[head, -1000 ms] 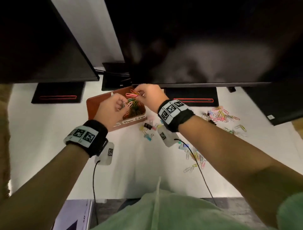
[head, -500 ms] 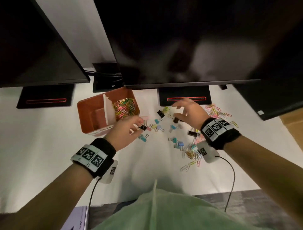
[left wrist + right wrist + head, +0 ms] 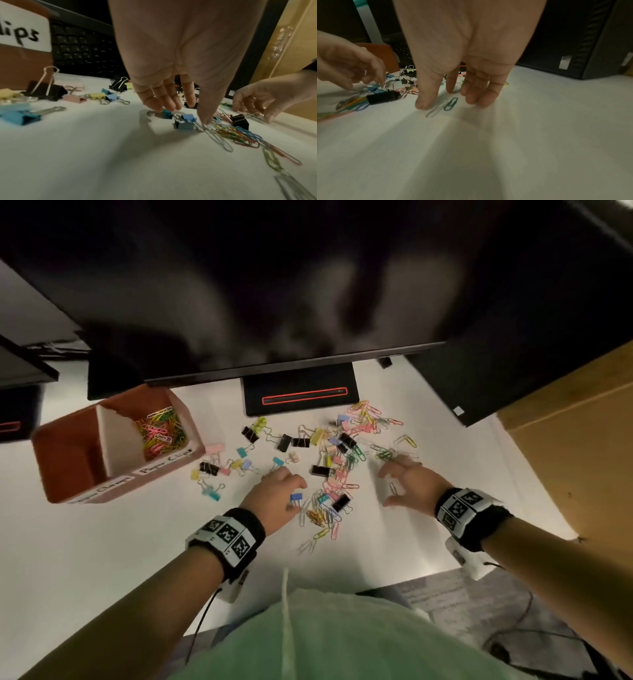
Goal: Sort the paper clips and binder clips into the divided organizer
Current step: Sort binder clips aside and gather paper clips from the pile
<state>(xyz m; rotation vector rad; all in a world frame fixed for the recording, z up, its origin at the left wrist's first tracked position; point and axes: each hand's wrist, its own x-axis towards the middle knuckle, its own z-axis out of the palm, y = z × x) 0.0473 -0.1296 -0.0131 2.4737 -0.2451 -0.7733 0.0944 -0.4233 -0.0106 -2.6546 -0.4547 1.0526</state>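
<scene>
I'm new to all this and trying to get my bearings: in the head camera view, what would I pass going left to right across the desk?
Brown organizer → light blue binder clip → left hand → black binder clip → right hand → wooden panel.

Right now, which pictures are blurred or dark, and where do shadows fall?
Head view: dim, the monitor almost black, bent by the wide lens; clips fairly sharp. Left wrist view: the left hand casts a shadow on the table; near paper clips smeared. Right wrist view: table blurred in streaks under the right hand; the green clip is sharp.
</scene>
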